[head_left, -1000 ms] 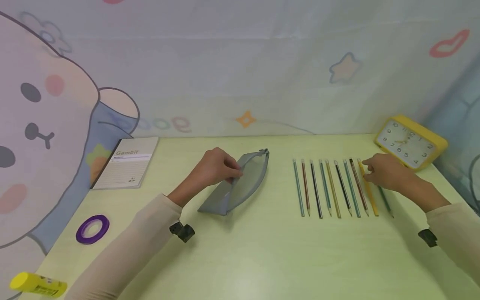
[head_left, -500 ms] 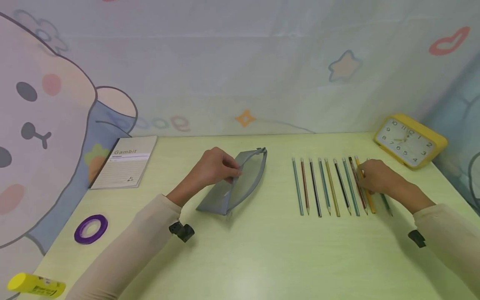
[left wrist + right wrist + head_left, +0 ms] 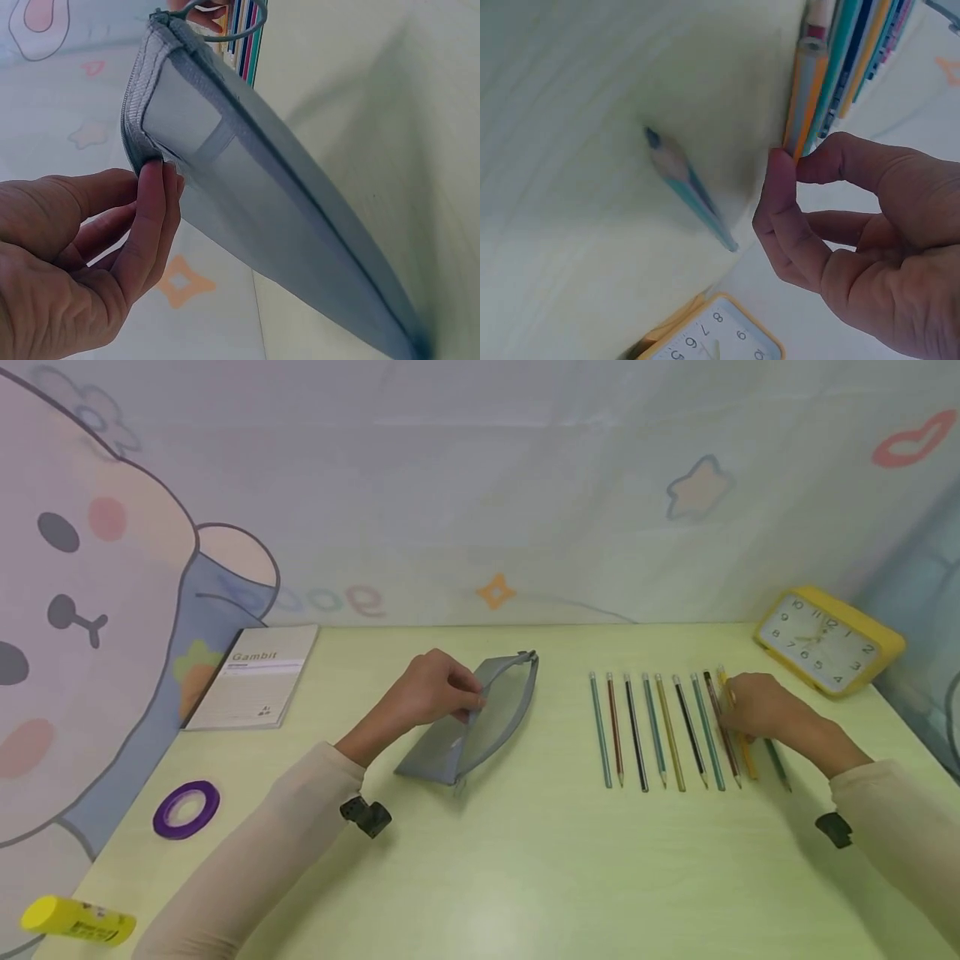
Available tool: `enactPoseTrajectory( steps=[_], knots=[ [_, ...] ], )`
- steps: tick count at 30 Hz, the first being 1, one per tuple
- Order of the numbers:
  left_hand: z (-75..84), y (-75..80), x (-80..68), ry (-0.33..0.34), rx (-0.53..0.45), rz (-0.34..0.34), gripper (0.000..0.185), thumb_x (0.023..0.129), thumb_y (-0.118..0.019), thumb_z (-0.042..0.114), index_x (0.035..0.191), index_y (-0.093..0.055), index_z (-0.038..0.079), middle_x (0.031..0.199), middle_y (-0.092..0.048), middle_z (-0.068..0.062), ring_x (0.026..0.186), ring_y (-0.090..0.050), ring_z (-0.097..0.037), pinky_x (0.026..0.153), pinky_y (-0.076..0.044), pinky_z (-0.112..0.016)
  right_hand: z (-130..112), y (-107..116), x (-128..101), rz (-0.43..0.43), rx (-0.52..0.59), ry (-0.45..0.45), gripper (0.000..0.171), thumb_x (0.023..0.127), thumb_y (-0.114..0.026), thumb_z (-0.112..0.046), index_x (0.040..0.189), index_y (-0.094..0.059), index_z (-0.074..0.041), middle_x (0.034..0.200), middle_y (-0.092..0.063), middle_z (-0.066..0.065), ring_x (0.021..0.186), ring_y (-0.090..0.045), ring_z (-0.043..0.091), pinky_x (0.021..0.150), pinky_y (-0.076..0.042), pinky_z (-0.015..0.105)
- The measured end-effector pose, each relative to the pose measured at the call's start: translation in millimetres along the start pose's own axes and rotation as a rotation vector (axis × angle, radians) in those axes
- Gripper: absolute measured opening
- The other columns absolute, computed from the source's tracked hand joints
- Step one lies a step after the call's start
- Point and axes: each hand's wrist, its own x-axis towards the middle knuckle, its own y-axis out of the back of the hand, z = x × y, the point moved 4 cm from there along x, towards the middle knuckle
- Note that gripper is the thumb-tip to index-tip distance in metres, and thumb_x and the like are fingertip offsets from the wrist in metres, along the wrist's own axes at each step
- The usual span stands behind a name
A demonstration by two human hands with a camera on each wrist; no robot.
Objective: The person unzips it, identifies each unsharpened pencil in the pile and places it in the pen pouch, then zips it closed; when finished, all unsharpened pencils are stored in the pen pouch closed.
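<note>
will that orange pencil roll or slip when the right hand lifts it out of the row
The orange pencil shows flat faces, so it probably won't roll far. It looks thin, stiff and light. The right hand pinches near one end, so it may tilt when lifted.

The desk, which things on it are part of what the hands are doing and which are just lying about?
In use:
left hand holding grey pencil case
right hand pinching orange pencil
row of pencils

Lying about:
notebook
purple tape roll
yellow glue stick
yellow clock

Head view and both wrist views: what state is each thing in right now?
Pencil case: zip open, rim pinched by left hand.
Orange pencil: pinched by right hand, in the row.
Green pencil: lying flat, apart from the row.
Other pencils: lying flat, side by side.
Notebook: closed.
</note>
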Motion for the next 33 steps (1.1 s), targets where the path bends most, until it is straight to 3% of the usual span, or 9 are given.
enactPoseTrajectory(
  steps=[2,4,8,11,19,25,29,33],
  knots=[
    [0.7,0.3,0.9,-0.004,-0.005,0.000,0.016,0.090,-0.076,0.014,0.103,-0.080,0.006,0.098,-0.080,-0.009,0.075,-0.077,-0.014,0.093,-0.061,-0.040,2,6,-1,0.003,0.021,-0.007,0.053,0.092,-0.063,-0.004,0.127,-0.042,0.029,0.095,-0.064,0.039,0.060,-0.070,0.023,0.067,-0.061,0.045],
    [0.9,0.3,1.8,-0.004,-0.005,-0.001,0.016,0.090,-0.076,0.014,0.103,-0.080,0.006,0.098,-0.080,-0.009,0.075,-0.077,-0.014,0.091,-0.062,-0.038,4,12,-2,0.016,0.060,0.000,0.069,0.095,-0.063,-0.006,0.140,-0.026,0.031,0.110,-0.061,0.045,0.066,-0.072,0.026,0.073,-0.061,0.051],
    [0.1,-0.3,4.0,0.007,-0.013,-0.002,0.017,0.090,-0.076,0.014,0.105,-0.079,0.006,0.100,-0.079,-0.009,0.075,-0.077,-0.013,0.087,-0.063,-0.035,-1,22,-5,0.054,0.182,0.021,0.072,0.101,-0.058,-0.013,0.150,-0.018,0.021,0.124,-0.055,0.044,0.078,-0.074,0.028,0.081,-0.060,0.055],
    [-0.5,-1.1,5.7,0.016,-0.024,-0.004,0.017,0.091,-0.076,0.014,0.105,-0.079,0.006,0.102,-0.079,-0.010,0.074,-0.076,-0.013,0.085,-0.063,-0.034,-18,26,-9,0.080,0.296,0.034,0.073,0.102,-0.055,-0.017,0.156,-0.015,0.012,0.130,-0.051,0.038,0.084,-0.074,0.026,0.085,-0.060,0.052],
    [-1.5,-2.4,7.1,0.031,-0.035,-0.001,0.016,0.091,-0.076,0.013,0.105,-0.080,0.006,0.100,-0.079,-0.009,0.072,-0.076,-0.013,0.094,-0.061,-0.039,-111,15,-12,0.073,0.559,0.182,0.069,0.101,-0.058,-0.019,0.160,-0.024,-0.004,0.125,-0.056,0.018,0.086,-0.072,0.014,0.090,-0.058,0.035],
    [-2.6,-4.0,8.4,0.031,-0.046,0.012,0.016,0.091,-0.075,0.014,0.104,-0.079,0.006,0.099,-0.079,-0.009,0.074,-0.077,-0.016,0.097,-0.059,-0.041,-174,-15,1,-0.043,0.811,0.266,0.067,0.099,-0.060,-0.015,0.158,-0.029,-0.004,0.123,-0.055,0.018,0.086,-0.073,0.016,0.092,-0.060,0.037],
    [-3.7,-5.7,8.8,0.038,-0.106,0.018,0.016,0.091,-0.076,0.013,0.104,-0.079,0.004,0.099,-0.078,-0.012,0.076,-0.078,-0.020,0.090,-0.062,-0.038,-204,-38,15,-0.103,0.940,0.268,0.068,0.098,-0.061,-0.011,0.157,-0.029,0.000,0.121,-0.056,0.019,0.084,-0.073,0.018,0.093,-0.061,0.043],
    [-4.8,-8.7,9.3,0.053,-0.186,0.004,0.019,0.090,-0.076,0.010,0.105,-0.077,0.000,0.105,-0.077,-0.015,0.075,-0.077,-0.018,0.084,-0.064,-0.036,-218,-53,28,-0.092,0.952,0.250,0.070,0.099,-0.061,-0.011,0.158,-0.026,0.001,0.114,-0.060,0.016,0.084,-0.075,0.020,0.091,-0.062,0.037]
  ],
)
